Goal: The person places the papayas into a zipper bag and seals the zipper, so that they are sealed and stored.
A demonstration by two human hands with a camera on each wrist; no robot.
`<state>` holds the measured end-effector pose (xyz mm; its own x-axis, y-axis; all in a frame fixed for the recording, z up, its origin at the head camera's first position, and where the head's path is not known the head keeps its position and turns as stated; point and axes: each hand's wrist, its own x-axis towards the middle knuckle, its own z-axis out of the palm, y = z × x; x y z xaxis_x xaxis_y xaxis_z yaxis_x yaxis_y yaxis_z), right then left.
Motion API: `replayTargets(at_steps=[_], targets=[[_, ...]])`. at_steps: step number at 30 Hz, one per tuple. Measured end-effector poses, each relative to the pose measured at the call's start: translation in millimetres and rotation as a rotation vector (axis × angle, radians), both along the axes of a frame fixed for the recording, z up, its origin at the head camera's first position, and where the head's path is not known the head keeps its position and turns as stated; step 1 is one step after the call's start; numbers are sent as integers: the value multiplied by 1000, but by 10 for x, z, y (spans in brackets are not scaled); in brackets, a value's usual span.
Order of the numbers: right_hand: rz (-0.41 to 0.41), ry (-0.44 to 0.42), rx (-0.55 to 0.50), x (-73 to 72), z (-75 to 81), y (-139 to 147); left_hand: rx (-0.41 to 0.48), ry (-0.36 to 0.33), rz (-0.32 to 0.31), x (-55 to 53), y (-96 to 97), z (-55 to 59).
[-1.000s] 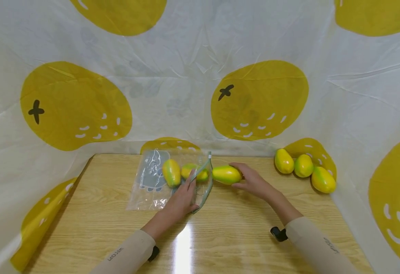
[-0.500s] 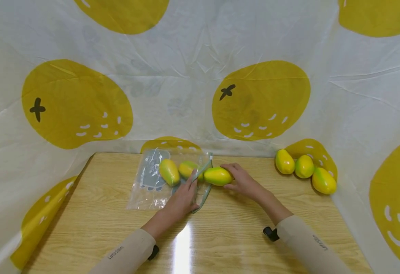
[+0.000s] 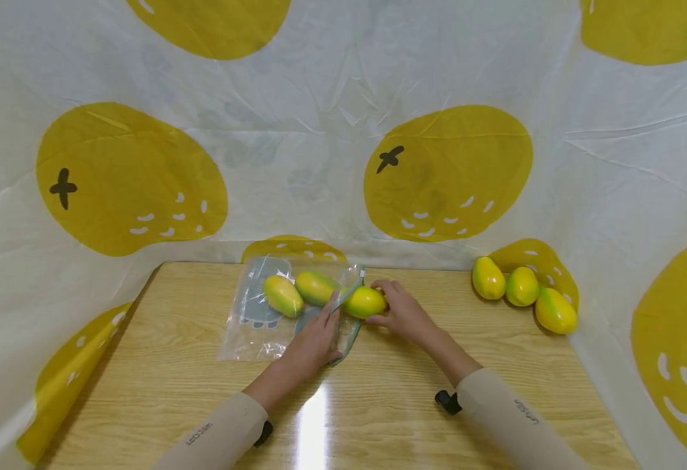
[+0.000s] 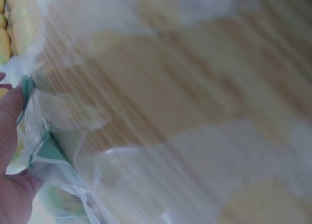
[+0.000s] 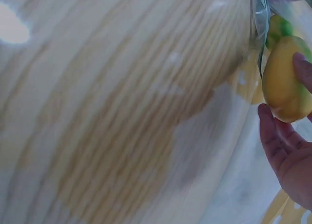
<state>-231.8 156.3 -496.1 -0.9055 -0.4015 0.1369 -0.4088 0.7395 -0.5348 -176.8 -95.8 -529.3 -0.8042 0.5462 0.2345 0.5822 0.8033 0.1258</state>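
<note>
A clear zip bag [image 3: 239, 343] with a green edge lies at the table's middle, its mouth to the right. Inside it are two yellow-green papayas, one on the left [image 3: 283, 296] and one beside it [image 3: 315, 288]. My left hand [image 3: 311, 339] holds the bag's mouth apart, fingers at the upper edge and thumb at the lower; the left wrist view shows the green strip [image 4: 51, 148] by the thumb. My right hand [image 3: 405, 315] grips a third papaya [image 3: 367, 302] by its right end. That papaya's left end is within the bag's mouth.
Three more papayas [image 3: 522, 286] lie in a row at the table's back right corner. A white cloth [image 3: 296, 163] printed with big yellow fruit hangs behind and at both sides of the wooden table [image 3: 390, 405].
My right hand has moved left, pushing its papaya into the bag's mouth. The two papayas inside have shifted left and turned. My left hand stays at the mouth.
</note>
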Motion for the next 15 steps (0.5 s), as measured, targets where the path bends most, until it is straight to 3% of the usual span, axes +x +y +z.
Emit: replayTargets(at_steps=[8, 15], targets=[[62, -42, -84, -9, -25, -57, -27, 29, -13, -3, -5, -9], [140, -111, -135, -37, -42, -53, -29, 7, -6, -2, 1, 9]])
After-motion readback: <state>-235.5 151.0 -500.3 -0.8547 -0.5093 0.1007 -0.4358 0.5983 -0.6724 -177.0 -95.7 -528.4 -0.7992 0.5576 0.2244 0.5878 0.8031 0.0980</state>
